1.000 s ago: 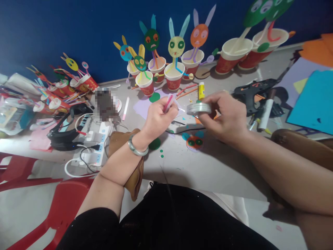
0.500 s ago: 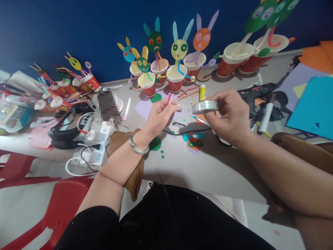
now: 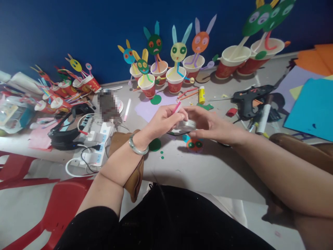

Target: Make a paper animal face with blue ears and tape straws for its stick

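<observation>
My left hand (image 3: 166,121), with a bangle on its wrist, is closed around a slim pink-and-white stick (image 3: 178,107) whose top pokes out above the fingers. I cannot tell its exact kind. A roll of clear tape (image 3: 187,125) sits between my two hands, slightly blurred. The fingers and thumb of my right hand (image 3: 208,123) grip the roll from the right, and my left fingertips are at its left side. Just below lies an orange paper face (image 3: 194,145) with green eyes, partly covered by the right hand. A green paper circle (image 3: 155,144) lies left of it.
Paper cups with paper rabbit figures, such as one cup (image 3: 176,80), stand along the blue wall. A yellow glue stick (image 3: 201,95), a black glue gun (image 3: 248,100) and blue paper (image 3: 310,109) are to the right. A power strip (image 3: 102,142) with cables lies left.
My right hand has moved left and down with the tape roll, bringing it against my left hand. The roll has tilted. My left hand has shifted slightly right and down.
</observation>
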`<control>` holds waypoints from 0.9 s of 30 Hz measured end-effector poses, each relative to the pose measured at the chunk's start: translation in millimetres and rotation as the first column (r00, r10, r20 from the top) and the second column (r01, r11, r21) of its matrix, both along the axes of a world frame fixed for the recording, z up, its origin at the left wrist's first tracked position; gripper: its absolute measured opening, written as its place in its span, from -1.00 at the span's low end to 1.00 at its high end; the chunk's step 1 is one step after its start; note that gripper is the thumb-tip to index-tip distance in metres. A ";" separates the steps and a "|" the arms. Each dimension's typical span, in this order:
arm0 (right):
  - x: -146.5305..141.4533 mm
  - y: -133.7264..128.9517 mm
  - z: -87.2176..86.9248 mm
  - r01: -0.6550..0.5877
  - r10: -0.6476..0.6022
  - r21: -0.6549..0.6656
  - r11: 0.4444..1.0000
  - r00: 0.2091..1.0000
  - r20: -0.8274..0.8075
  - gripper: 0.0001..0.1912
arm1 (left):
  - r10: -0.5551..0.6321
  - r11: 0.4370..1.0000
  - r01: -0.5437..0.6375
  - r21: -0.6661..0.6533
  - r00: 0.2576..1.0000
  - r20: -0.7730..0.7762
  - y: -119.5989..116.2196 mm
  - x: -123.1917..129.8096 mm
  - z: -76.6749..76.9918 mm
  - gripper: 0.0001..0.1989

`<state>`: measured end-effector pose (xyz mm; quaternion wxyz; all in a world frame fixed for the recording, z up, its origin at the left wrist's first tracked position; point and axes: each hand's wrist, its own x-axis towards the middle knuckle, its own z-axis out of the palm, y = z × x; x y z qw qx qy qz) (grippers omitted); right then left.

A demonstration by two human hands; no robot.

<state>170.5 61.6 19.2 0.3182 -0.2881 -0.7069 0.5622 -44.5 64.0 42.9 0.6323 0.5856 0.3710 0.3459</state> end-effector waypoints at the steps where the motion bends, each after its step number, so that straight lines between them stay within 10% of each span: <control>1: 0.2 0.2 2.3 -0.038 0.038 0.001 0.999 0.999 0.007 -0.43 | -0.025 1.000 0.025 0.005 1.000 -0.010 -0.5 -0.5 0.6 -0.88; 27: 9.0 5.7 12.6 0.100 -0.097 -0.240 0.966 0.995 0.024 -0.49 | 0.134 0.980 -0.124 0.154 0.989 -0.061 3.1 0.9 2.5 -0.86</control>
